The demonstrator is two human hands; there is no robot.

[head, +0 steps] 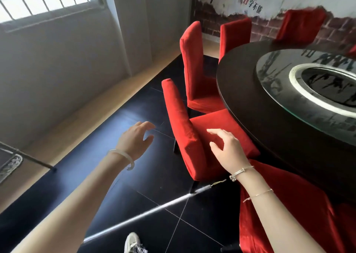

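A red fabric-covered chair [185, 129] stands at the edge of a round dark table [250, 106], its back towards me and tilted. My left hand [134, 137] hovers over the dark floor just left of the chair's back, fingers spread and relaxed, holding nothing. My right hand [229, 148] reaches over the chair's seat, fingers extended, near the red fabric; I cannot tell whether it touches. Both wrists wear bracelets.
A second red chair [194, 69] stands behind the first, with two more [235, 34] further round the table. A glass turntable [285, 90] lies on the table. Red fabric [289, 214] of another chair is at lower right. A thin metal leg [38, 162] slants at left. My shoe [133, 243] shows below.
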